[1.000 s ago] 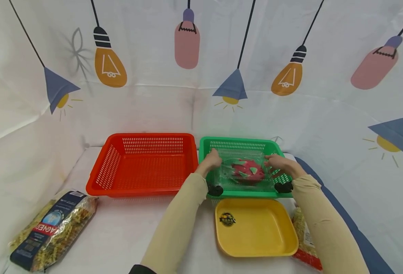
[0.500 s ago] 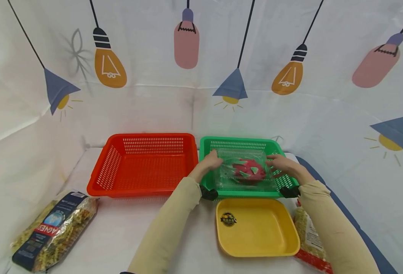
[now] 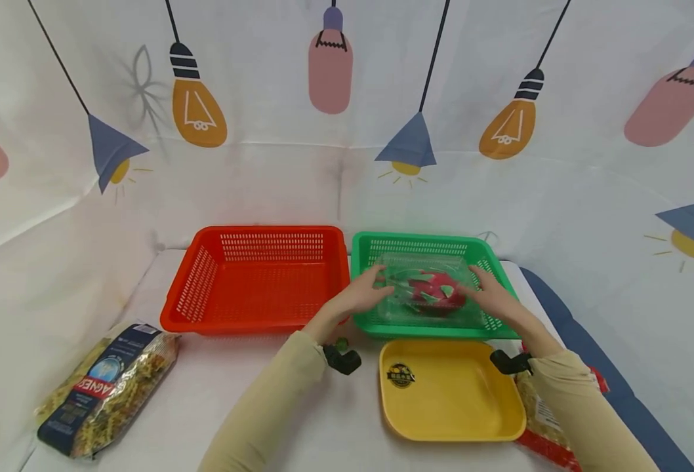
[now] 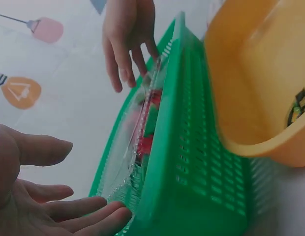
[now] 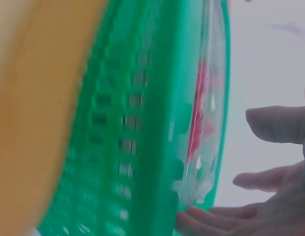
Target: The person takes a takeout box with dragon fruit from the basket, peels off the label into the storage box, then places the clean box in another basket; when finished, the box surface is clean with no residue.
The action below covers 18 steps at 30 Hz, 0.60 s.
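Observation:
A clear plastic clamshell box (image 3: 397,309) with a pink and green dragon fruit (image 3: 435,288) inside lies in the green basket (image 3: 376,331). My left hand (image 3: 361,293) hovers at the box's left side, fingers spread and relaxed, holding nothing. On the opposite side, my right hand (image 3: 496,298) is also spread, its fingertips overlapping the box's right end in the head view. The left wrist view shows both hands with loose fingers, and the box (image 4: 118,169) sitting between them within the basket walls. In the right wrist view the right fingers (image 5: 206,220) are right at the basket rim.
Left of the green basket stands a red basket (image 3: 252,324). A yellow tray (image 3: 453,393) sits in front of it. One pasta bag (image 3: 107,387) lies at far left; another bag (image 3: 544,419) is partly hidden under the right sleeve. A small green thing (image 3: 341,343) shows beside the left wrist.
Both hands have loosened from the box's sides and drawn back toward me, the left one opening its fingers. The box stays in the green basket. The head view has shifted slightly.

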Each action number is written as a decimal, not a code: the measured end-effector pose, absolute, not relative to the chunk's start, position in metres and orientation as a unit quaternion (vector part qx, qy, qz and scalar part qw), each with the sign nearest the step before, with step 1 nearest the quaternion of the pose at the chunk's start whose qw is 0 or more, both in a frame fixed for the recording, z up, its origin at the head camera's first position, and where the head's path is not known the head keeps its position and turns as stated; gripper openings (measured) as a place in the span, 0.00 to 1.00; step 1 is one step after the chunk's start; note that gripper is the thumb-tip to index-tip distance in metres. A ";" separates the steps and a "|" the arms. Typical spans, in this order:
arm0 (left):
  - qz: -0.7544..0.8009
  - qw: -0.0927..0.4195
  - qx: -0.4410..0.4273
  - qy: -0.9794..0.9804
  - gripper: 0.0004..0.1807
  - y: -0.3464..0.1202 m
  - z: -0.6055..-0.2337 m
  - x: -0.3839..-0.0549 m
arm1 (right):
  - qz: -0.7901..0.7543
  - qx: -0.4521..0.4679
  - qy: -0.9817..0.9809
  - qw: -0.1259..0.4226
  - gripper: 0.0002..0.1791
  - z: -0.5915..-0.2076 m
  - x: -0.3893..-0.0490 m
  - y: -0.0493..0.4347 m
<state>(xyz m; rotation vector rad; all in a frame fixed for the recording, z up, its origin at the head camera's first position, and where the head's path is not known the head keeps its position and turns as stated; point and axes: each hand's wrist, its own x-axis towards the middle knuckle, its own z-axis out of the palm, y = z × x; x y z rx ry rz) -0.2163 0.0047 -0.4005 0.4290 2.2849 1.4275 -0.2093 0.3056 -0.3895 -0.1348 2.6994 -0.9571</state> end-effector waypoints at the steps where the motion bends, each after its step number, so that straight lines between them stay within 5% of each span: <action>1: 0.523 0.209 0.157 0.811 0.35 0.001 -0.400 -0.212 | -0.328 -0.053 0.935 0.125 0.44 -0.389 -0.205 0.302; 7: 0.588 0.229 0.169 0.757 0.34 -0.023 -0.402 -0.184 | -0.333 -0.078 0.937 0.069 0.43 -0.387 -0.187 0.279; 18: 0.560 0.183 0.217 0.778 0.31 -0.067 -0.407 -0.144 | -0.339 -0.140 0.930 0.002 0.37 -0.391 -0.157 0.242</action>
